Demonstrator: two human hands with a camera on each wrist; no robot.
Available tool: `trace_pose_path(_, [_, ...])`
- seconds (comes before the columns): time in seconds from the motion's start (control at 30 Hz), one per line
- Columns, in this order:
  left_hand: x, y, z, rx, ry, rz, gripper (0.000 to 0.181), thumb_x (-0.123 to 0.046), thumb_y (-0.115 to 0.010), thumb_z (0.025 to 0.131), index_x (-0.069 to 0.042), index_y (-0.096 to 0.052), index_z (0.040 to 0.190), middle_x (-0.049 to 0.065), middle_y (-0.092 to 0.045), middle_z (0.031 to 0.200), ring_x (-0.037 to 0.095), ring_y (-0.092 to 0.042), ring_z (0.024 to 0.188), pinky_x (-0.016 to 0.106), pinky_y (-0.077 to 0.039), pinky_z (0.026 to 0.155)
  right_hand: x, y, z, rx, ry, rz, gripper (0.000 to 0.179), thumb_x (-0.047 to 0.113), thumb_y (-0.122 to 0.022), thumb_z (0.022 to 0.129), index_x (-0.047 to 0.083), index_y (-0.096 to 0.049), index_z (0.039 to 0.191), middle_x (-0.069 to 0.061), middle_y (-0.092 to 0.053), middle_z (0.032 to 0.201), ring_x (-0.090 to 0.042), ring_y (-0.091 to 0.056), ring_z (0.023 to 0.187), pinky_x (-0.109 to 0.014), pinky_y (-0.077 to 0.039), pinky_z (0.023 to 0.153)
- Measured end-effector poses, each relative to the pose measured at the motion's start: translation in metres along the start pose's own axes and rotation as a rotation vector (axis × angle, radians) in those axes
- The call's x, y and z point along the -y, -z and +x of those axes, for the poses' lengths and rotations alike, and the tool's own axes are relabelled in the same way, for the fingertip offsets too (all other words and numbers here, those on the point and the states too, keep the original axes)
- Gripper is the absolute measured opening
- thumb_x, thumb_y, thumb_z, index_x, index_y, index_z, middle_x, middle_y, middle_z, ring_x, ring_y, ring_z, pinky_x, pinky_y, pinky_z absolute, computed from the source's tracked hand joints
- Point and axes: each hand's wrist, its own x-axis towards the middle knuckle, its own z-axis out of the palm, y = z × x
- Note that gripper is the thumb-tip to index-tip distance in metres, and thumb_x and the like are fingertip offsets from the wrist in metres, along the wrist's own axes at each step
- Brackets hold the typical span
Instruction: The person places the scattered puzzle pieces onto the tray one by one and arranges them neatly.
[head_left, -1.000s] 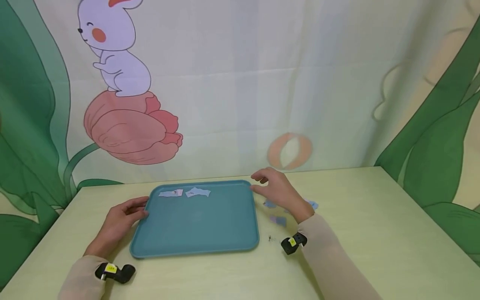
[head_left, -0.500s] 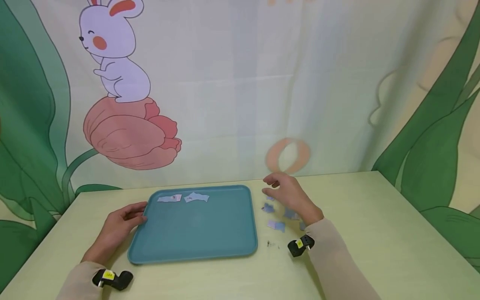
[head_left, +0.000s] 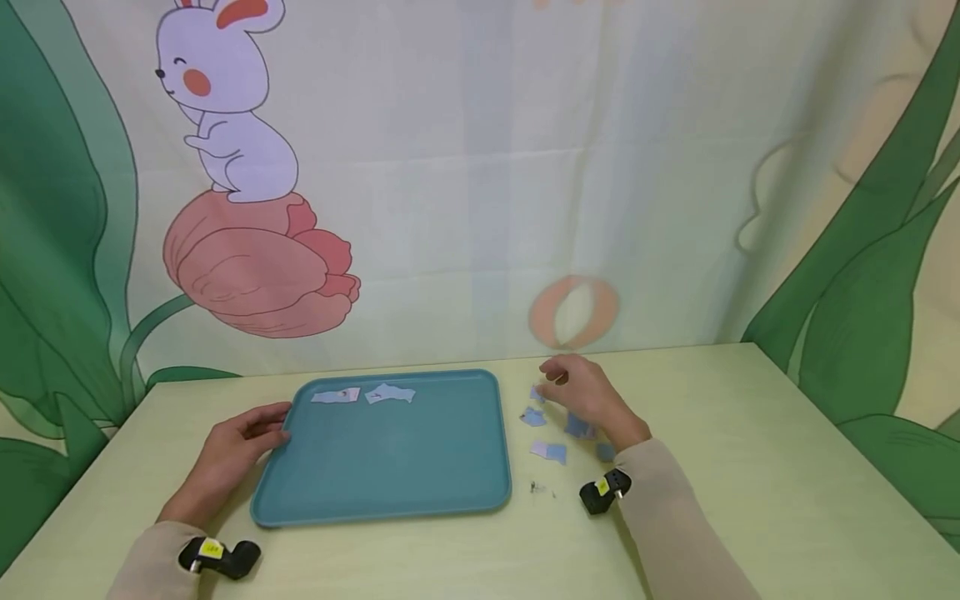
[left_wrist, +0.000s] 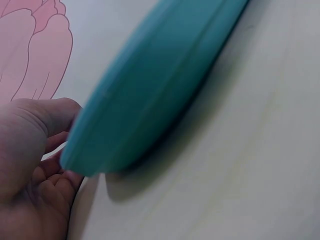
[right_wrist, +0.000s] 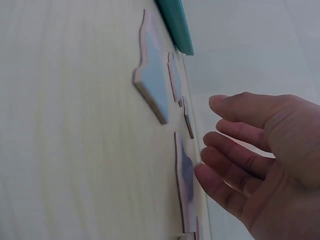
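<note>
With 12 o'clock at the back of the table [head_left: 795,467], the left hand [head_left: 238,443] lies at the 9 o'clock side of the teal tray [head_left: 393,458]. Its fingers are relaxed and reach the rim, their tips partly hidden by the tray in the left wrist view; I cannot tell how firmly they press.

On the tray, a pink-ended piece [head_left: 333,397] lies at 10 to 11 o'clock and an arched blue piece [head_left: 390,393] at 12 o'clock, apart from each other.

The right hand [head_left: 588,394] hovers between 2 and 3 o'clock of the tray, loosely curved, thumb and fingers apart, holding nothing. Around it, 5 flat pieces lie on the table: a small piece [head_left: 536,394] at 9 o'clock, just beside the thumb; a jagged piece [head_left: 533,417] at 8; a lilac-and-blue piece [head_left: 549,452] at 7; a darker blue piece [head_left: 577,426] between 6 and 7; and a rounded blue piece [head_left: 605,452] between 5 and 6, near the sleeve [head_left: 667,517]. Whether any finger touches a piece, I cannot tell.

At 11 o'clock beyond the tray, a rabbit [head_left: 255,158] is printed on the cloth [head_left: 420,208].
</note>
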Motion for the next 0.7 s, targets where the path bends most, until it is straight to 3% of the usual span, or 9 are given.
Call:
trace_pose_path(0.3, [0.0, 0.0001, 0.0008, -0.003, -0.019, -0.017, 0.053, -0.01, -0.063, 0.106, 0.005, -0.048, 0.155, 0.03, -0.056, 0.147, 0.041, -0.057, 0.129, 0.015, -0.054, 0.087, -0.0053, -0.0032, -0.0013, 0.008, 0.003, -0.019, 0.032, 0.009, -0.073, 0.099, -0.006, -0.07, 0.127, -0.019, -0.071, 0.12, -0.036, -0.065, 0.114, -0.051, -0.053, 0.101])
trace_pose_path(0.47, [0.0005, 0.0003, 0.0005, -0.002, -0.015, -0.017, 0.054, -0.009, -0.063, 0.106, 0.006, -0.047, 0.155, 0.03, -0.055, 0.148, 0.042, -0.057, 0.129, 0.015, -0.054, 0.087, -0.0088, -0.007, 0.0005, 0.015, -0.005, -0.008, 0.034, 0.01, -0.075, 0.098, -0.006, -0.069, 0.128, -0.018, -0.069, 0.117, -0.034, -0.064, 0.111, -0.051, -0.052, 0.099])
trace_pose_path(0.7, [0.0009, -0.0002, 0.0014, 0.003, -0.014, -0.02, 0.054, -0.01, -0.062, 0.107, 0.005, -0.047, 0.156, 0.029, -0.054, 0.149, 0.041, -0.057, 0.13, 0.017, -0.054, 0.09, -0.0094, -0.0091, 0.0011, 0.008, 0.014, -0.045, 0.022, 0.009, -0.075, 0.098, -0.002, -0.075, 0.117, -0.013, -0.067, 0.11, -0.031, -0.063, 0.103, -0.049, -0.054, 0.093])
